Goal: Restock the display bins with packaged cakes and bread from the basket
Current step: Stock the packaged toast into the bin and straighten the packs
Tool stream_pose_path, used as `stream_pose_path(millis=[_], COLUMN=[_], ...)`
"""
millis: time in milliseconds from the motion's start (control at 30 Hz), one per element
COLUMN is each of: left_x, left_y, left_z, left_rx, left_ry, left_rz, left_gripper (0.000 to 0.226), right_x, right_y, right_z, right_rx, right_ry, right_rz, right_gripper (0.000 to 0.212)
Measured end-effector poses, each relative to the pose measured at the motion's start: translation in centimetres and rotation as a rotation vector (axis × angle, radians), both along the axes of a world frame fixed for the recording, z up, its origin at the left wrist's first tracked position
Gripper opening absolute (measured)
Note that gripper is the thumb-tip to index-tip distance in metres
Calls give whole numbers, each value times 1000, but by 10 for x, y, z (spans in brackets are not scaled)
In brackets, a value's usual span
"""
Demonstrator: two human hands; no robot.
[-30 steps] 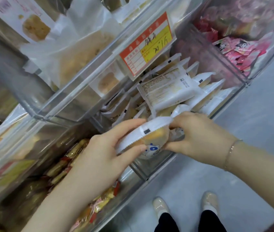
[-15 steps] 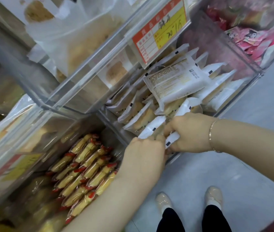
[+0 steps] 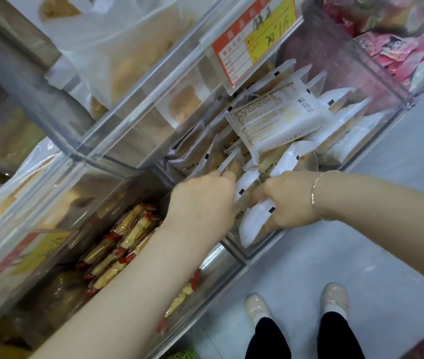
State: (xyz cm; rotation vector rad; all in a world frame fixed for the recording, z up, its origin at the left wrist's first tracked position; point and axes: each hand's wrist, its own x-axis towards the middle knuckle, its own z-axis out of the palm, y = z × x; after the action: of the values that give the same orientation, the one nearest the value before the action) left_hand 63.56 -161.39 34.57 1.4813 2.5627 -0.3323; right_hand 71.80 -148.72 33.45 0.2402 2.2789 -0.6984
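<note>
At the lower left, a clear bin (image 3: 50,229) holds stick-shaped yellow packets with red ends (image 3: 133,234); they overlap too much to count. Just to its right, the left hand (image 3: 203,203) reaches into the middle clear bin (image 3: 244,251), its fingers curled down among the white cake packets (image 3: 278,123) and touching one upright packet's edge (image 3: 227,165); whether they grip it cannot be told. Beside it, the right hand (image 3: 286,198), a thin bracelet (image 3: 314,195) on its wrist, pinches a white packet (image 3: 255,221) at the bin's front corner. One price label (image 3: 253,37) hangs above. The far-right bin holds pink packets (image 3: 392,53). Two pale shoes (image 3: 334,297) stand on the floor.
</note>
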Motion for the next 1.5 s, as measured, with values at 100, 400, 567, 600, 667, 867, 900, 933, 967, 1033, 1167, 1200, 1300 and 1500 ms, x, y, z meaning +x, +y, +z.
stream_pose_path(millis=[100, 400, 567, 600, 667, 867, 900, 933, 967, 1033, 1167, 1200, 1300, 1500], left_x=[4, -10, -15, -15, -13, -8, -10, -12, -14, -15, -17, -20, -30, -32], left_y=[4, -1, -2, -1, 2, -2, -4, -5, -6, -7, -3, -1, 5, 14], left_z=[-12, -2, -4, -6, -9, 1, 4, 6, 5, -3, -14, -14, -11, -19], left_rx=[-136, 62, -6, -28, -75, 135, 232, 279, 262, 176, 122, 113, 78, 3], left_ry=[42, 18, 25, 34, 67, 31, 41, 62, 70, 97, 116, 91, -79, -45], left_rz=[-16, -42, -54, -48, -49, -43, -33, -18, 5, 29, -45, -52, -50, 44], left_gripper=[18, 9, 9, 4, 9, 9, 11, 17, 25, 37, 36, 34, 29, 48], right_x=[-2, -5, -3, -2, 2, 21, 23, 25, 26, 25, 25, 25, 27, 34], right_y=[-2, -21, -20, -20, -24, -31, -31, -30, -28, -25, -26, -25, -20, -9], right_z=[1, -21, -25, -23, -20, -8, -6, -8, -8, -4, -15, -16, -19, -23], right_rx=[-76, 130, 27, 21, 62, 413, 435, 474, 511, 538, 412, 432, 458, 525], right_ry=[-19, 55, 94, 110, 152, 421, 446, 453, 451, 511, 550, 559, 597, 686], right_rz=[-39, -82, -61, -59, -56, -57, -66, -49, -24, -36, -32, -22, 39, 229], right_gripper=[55, 11, 20, 18, 15, 19, 21, 25, 30, 35, 25, 25, 20, 11])
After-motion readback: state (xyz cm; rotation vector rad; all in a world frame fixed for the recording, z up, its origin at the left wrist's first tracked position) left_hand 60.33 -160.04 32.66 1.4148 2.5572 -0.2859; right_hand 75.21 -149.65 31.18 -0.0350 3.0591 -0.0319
